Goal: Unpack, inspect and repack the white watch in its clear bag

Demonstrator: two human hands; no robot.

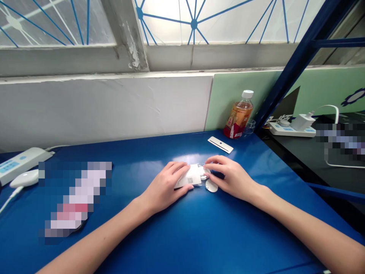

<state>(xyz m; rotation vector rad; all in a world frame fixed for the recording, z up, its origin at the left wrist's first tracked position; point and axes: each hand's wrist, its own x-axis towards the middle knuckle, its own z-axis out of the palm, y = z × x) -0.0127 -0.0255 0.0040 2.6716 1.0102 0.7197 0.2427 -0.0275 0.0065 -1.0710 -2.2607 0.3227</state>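
Observation:
On the blue table (199, 236) both hands meet over a small white packet (190, 177) with a printed label. My left hand (167, 186) grips its left side, fingers on top and thumb under the near edge. My right hand (230, 177) pinches the packet's right end, where a small shiny part shows at my fingertips. A small round white disc (211, 186) lies on the table just below my right fingers.
A flat white strip (220, 144) lies further back. A bottle of amber drink (238, 116) stands by the green panel. A power strip with a charger (293, 127) sits at right. A white device (19, 161) and cable lie at far left.

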